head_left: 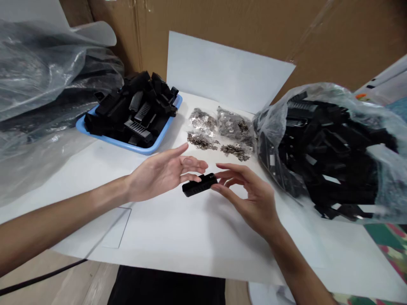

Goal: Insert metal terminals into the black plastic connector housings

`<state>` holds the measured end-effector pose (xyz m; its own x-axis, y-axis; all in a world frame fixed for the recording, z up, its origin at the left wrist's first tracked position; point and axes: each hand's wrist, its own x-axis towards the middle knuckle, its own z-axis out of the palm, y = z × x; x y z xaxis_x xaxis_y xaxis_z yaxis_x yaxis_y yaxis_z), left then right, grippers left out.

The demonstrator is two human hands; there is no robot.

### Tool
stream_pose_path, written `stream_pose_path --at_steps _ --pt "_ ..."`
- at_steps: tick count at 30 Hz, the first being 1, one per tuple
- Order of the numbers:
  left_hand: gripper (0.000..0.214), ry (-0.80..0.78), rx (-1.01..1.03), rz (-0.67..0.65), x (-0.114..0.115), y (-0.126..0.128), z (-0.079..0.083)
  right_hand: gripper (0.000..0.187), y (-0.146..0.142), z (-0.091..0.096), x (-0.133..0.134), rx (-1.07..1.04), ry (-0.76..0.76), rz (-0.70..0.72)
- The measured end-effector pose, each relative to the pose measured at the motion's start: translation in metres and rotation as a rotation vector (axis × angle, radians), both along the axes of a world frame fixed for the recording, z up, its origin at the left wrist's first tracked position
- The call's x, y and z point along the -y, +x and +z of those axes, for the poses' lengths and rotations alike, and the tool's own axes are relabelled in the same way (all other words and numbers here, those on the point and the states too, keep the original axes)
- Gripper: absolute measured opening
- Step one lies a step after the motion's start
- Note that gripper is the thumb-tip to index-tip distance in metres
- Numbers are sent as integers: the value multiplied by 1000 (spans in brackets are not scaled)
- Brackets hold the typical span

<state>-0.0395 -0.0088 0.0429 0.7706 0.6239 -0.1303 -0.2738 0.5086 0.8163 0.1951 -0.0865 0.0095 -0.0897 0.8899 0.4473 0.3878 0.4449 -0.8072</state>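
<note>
A small black plastic piece, which looks like a hair clipper guard [199,185], is held above the white table, with small pale marks near its right end. My right hand [251,192] pinches that right end between thumb and fingertips. My left hand [165,173] is open, palm turned inward and thumb raised, its lower fingers at the guard's upper edge. Whether those fingers press on it I cannot tell. Just beyond my hands lie small metal clips in loose piles [202,141], in front of clear bags [235,123] of similar clips.
A blue tray [152,148] heaped with black guards stands at the back left. On the right, a large clear plastic bag [270,144] holds many black pieces. More plastic sheeting [47,80] bulges at the left. A white board [222,72] leans on cardboard [222,21] behind the table [178,237].
</note>
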Motion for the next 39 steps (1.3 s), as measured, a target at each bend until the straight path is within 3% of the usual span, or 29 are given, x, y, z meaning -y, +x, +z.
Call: stream_pose_path --at_steps 7,16,21,24,27,33,39 --pt "18 319 -230 68 -6 0 -9 40 -1 3 1 -9 -13 4" --pt "28 639 -364 -18 -6 -1 -7 43 -2 4 2 -31 -1 25" --pt "15 877 -370 97 0 -4 -14 40 -4 3 1 -82 13 -1" --pt "44 1082 -339 202 6 -3 -24 36 -5 2 0 -119 16 -35" --pt "43 1253 -338 239 11 1 -29 36 -6 2 0 -126 9 -39" --pt "32 1265 -314 315 17 4 -27 37 -8 3 1 -145 -11 -4" --pt "37 1296 -293 316 19 5 -27 38 -9 2 1 -134 -21 -22"
